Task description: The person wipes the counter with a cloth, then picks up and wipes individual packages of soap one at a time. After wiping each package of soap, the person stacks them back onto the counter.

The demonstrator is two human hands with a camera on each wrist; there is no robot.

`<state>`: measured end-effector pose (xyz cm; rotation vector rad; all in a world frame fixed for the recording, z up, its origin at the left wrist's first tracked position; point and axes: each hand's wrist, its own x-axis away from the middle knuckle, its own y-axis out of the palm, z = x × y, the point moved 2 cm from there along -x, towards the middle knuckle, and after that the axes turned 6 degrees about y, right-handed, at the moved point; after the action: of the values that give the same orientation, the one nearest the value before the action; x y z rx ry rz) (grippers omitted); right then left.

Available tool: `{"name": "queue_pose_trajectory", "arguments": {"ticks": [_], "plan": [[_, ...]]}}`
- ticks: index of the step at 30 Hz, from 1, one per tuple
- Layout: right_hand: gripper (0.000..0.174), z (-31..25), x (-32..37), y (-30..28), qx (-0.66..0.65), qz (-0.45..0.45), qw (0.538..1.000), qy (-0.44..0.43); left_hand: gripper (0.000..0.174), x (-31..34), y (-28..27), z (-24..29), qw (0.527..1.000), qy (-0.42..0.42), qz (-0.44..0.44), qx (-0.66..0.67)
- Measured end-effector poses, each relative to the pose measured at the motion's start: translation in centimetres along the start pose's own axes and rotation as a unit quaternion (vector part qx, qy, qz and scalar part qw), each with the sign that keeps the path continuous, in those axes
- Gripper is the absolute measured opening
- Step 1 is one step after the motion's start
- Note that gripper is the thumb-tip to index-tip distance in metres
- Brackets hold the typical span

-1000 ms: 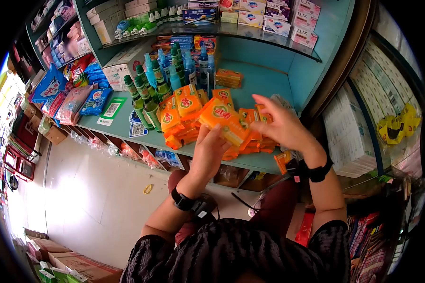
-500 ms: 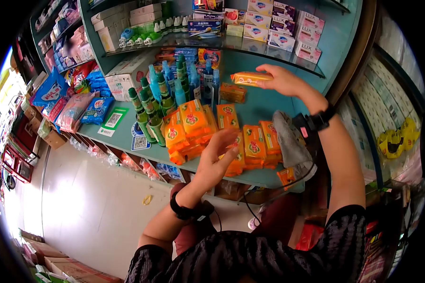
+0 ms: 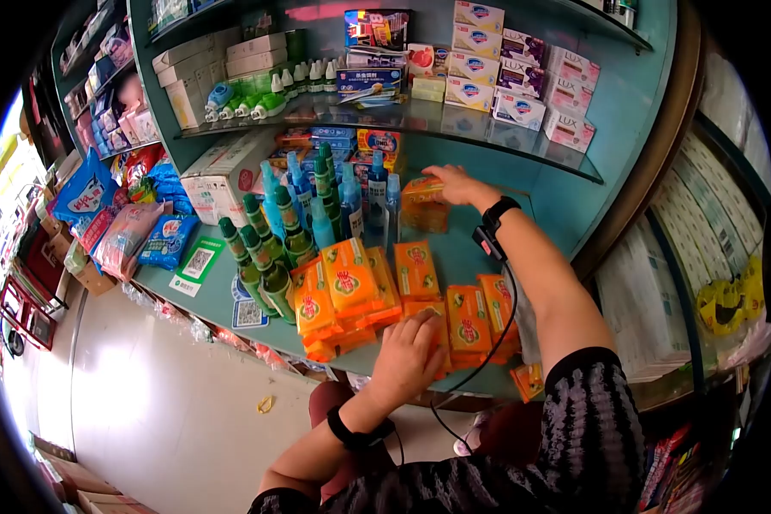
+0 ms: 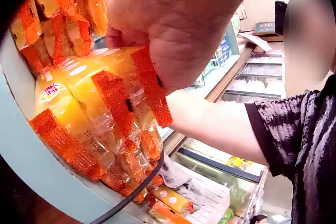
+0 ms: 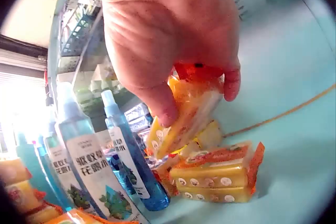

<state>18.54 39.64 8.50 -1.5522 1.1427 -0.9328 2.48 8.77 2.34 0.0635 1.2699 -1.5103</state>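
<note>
Over the packets at the back of the counter, my right hand (image 3: 463,187) pinches an orange soap packet (image 3: 421,188). The right wrist view shows that packet (image 5: 181,121), tilted, between the thumb and fingers of my right hand (image 5: 173,29), above and beside two stacked packets (image 5: 210,182). My left hand (image 3: 404,361) rests with bent fingers on an orange packet (image 3: 427,310) in the front row. In the left wrist view, my left hand (image 4: 178,19) touches the packets (image 4: 84,87) from above; its fingertips are partly hidden.
Green bottles (image 3: 276,287) and blue spray bottles (image 3: 351,206) stand left of the right hand. More orange packets (image 3: 347,278) are piled in front of them. A glass shelf (image 3: 454,122) with boxed soap hangs above. A black cable (image 3: 488,355) crosses the front packets.
My right hand has lowered its packet from mid-air to the packets at the back. My left hand has come down from above the front packets onto one of them.
</note>
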Motion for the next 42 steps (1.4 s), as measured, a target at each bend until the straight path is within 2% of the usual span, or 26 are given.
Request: {"name": "queue_pose_trajectory", "arguments": {"ticks": [5,12,15,18,21,24,27,28,31,32,35,38,42], "plan": [[0.061,2.5,-4.0,3.9,-0.032,0.013,0.999,-0.040,0.045,-0.4,0.1,-0.7,1.000,-0.014,-0.005,0.025],[0.058,5.9,-5.2,6.8,-0.114,-0.019,0.990,-0.081,0.044,-0.6,0.2,-0.9,0.999,-0.024,-0.008,0.027],[0.059,5.6,-5.1,7.0,-0.106,0.014,0.990,-0.094,0.043,-0.6,0.5,-1.0,0.999,-0.022,-0.003,0.025],[0.060,3.9,-3.3,6.8,-0.028,0.101,0.992,-0.073,0.043,-0.5,0.5,-1.0,0.999,-0.023,-0.002,0.024],[0.050,1.6,-1.8,5.5,0.091,0.238,0.965,-0.067,0.042,-0.5,0.5,-1.0,0.999,-0.023,0.000,0.022],[0.046,-1.2,-0.2,3.1,0.075,0.112,0.990,-0.046,0.042,-0.5,0.5,-1.0,1.000,-0.022,-0.001,0.022],[0.035,-1.3,-1.7,5.7,0.106,-0.096,0.985,-0.098,0.042,-0.4,0.8,-1.2,1.000,-0.021,0.001,0.021],[0.044,-1.9,-0.2,5.6,-0.053,-0.250,0.965,0.050,0.042,-0.4,0.8,-1.3,1.000,-0.021,0.003,0.019],[0.050,1.0,-3.8,10.5,0.166,-0.170,0.969,-0.071,0.041,-0.5,0.7,-1.3,1.000,-0.021,0.006,0.021],[0.052,1.1,-4.3,10.8,0.167,-0.210,0.962,-0.048,0.041,-0.5,0.6,-1.3,1.000,-0.020,0.006,0.022],[0.055,-0.5,-2.5,8.8,0.174,-0.206,0.962,0.029,0.041,-0.5,0.6,-1.2,0.999,-0.021,0.007,0.027],[0.058,0.8,-3.3,9.5,0.128,-0.161,0.978,0.029,0.042,-0.5,0.6,-1.3,0.999,-0.024,0.006,0.027],[0.059,1.2,-4.6,10.0,0.148,-0.171,0.974,0.018,0.042,-0.5,0.6,-1.2,0.999,-0.027,0.003,0.026]]}}
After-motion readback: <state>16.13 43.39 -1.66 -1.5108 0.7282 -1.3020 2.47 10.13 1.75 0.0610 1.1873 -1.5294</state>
